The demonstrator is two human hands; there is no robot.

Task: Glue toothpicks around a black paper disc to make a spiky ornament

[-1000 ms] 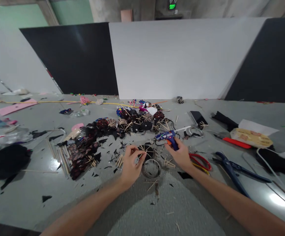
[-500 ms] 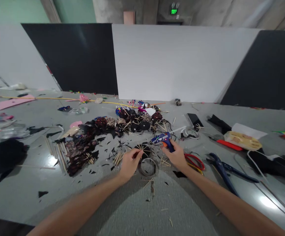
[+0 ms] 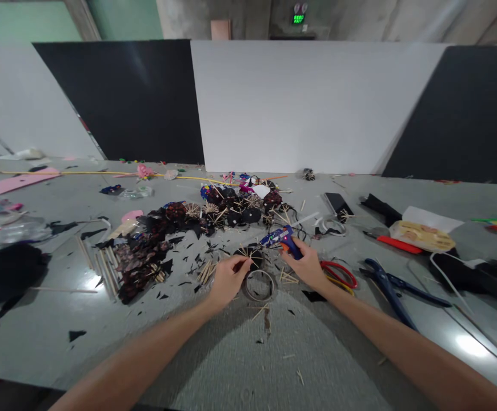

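Glue gun (image 3: 283, 238): smooth blue plastic body, orange plastic trigger. Just left of the glue gun, black disc (image 3: 248, 255), matt, ribbed with pale bare-wood sticks. Farther left, cloth scraps (image 3: 139, 257), dark, patterned, matt. Right of it, pliers (image 3: 392, 285) with smooth blue coated handles. Table (image 3: 38, 331): grey, glossy where light reflects. Nearer than the glue gun, a rougher matt mat (image 3: 274, 359).

I can read nothing outright. High up at twelve o'clock a green lit sign (image 3: 299, 18) glows, its letters too blurred to make out. The blue glue gun (image 3: 279, 236) just ahead carries a printed label, and the yellow packet (image 3: 422, 236) at two o'clock bears print; both are illegible.
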